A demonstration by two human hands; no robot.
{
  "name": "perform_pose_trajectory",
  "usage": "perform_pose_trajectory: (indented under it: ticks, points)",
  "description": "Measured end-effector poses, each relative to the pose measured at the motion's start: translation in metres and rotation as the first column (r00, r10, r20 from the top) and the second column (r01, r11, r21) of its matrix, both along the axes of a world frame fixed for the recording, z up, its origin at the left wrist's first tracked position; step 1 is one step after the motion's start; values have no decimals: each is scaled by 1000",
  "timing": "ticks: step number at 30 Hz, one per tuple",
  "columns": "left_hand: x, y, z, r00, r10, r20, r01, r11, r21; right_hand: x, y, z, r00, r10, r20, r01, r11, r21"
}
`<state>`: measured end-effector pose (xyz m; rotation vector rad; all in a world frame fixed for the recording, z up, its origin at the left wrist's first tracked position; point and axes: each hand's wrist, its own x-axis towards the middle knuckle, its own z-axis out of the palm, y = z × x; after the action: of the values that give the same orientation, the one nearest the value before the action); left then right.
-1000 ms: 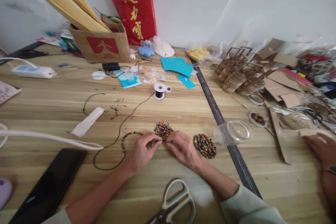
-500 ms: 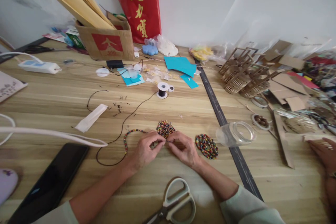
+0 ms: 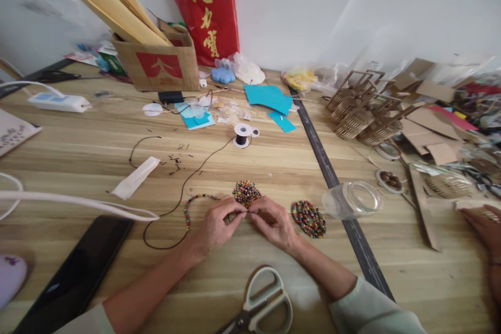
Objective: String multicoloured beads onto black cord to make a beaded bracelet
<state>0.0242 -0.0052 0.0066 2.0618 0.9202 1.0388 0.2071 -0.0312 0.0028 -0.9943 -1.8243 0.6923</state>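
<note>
My left hand [image 3: 213,227] and my right hand [image 3: 274,222] meet fingertip to fingertip on the wooden table [image 3: 97,162], pinching a thin dark cord [image 3: 183,182] just below a small pile of coloured beads [image 3: 246,192]. A short run of strung beads [image 3: 192,204] curves away to the left of my left hand. The cord trails back to a white spool [image 3: 242,134]. A flat coil of strung beads [image 3: 308,217] lies right of my right hand. What sits between my fingertips is too small to make out.
Scissors [image 3: 260,300] lie near the front edge, a dark phone [image 3: 74,276] at the front left, a tipped clear jar [image 3: 352,199] to the right. A cardboard box [image 3: 158,62], blue paper [image 3: 268,97] and cardboard pieces [image 3: 364,109] crowd the back. Another person's hand [image 3: 485,222] rests far right.
My hands stay pinched together at the bead pile with barely any motion. The view has shifted slightly; the other person's hand has edged further to the right.
</note>
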Motion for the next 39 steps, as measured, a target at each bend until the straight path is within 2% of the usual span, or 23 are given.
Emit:
perform_pose_trajectory:
  ticks: [7,39]
  points:
    - [1,0,4,1000,-5,-14,6,1000,6,0,0,1,1000,14,15,-14,1000,-2]
    - [0,1,2,999,-40,19,39,998,58,0,1,2,1000,15,6,-15,1000,18]
